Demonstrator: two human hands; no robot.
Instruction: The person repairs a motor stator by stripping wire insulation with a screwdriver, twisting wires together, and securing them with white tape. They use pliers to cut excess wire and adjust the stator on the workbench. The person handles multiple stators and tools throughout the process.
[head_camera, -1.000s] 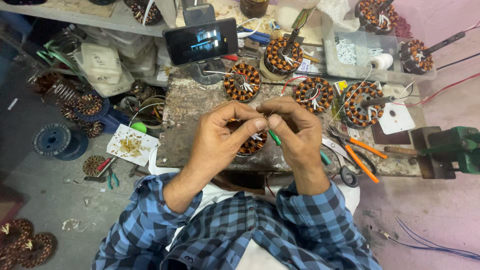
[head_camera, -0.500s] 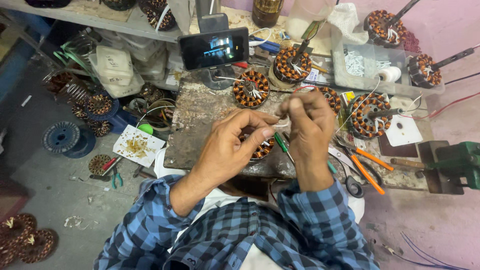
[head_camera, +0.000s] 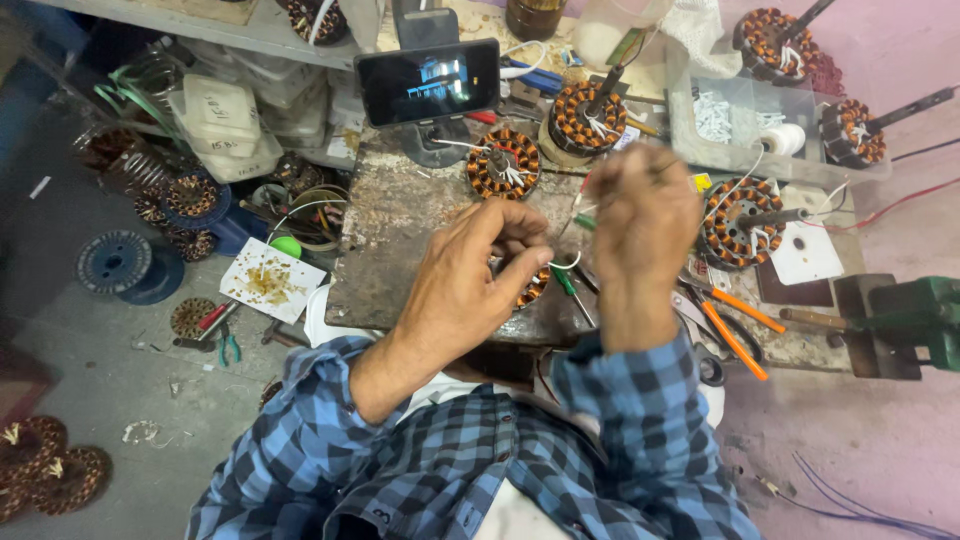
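Observation:
My left hand (head_camera: 478, 272) grips a round motor stator with copper windings (head_camera: 533, 286) low over the stained workbench (head_camera: 400, 240); the hand covers most of it. My right hand (head_camera: 640, 215) is raised above and to the right, blurred, fingers pinched on a thin white wire (head_camera: 566, 265) that runs down to the stator. A green-handled screwdriver (head_camera: 566, 284) lies just right of the stator.
Several wound stators (head_camera: 503, 165) stand on the bench behind a phone on a stand (head_camera: 428, 82). Orange-handled scissors (head_camera: 732, 325) lie at right, a green vise (head_camera: 925, 315) at far right. A clear plastic tray (head_camera: 730, 125), wire spools (head_camera: 115, 262) and more stators are on the floor at left.
My right hand has lifted up and to the right away from the stator, drawing the white wire out. My left hand stays clamped on the stator. The camera has tilted nearer.

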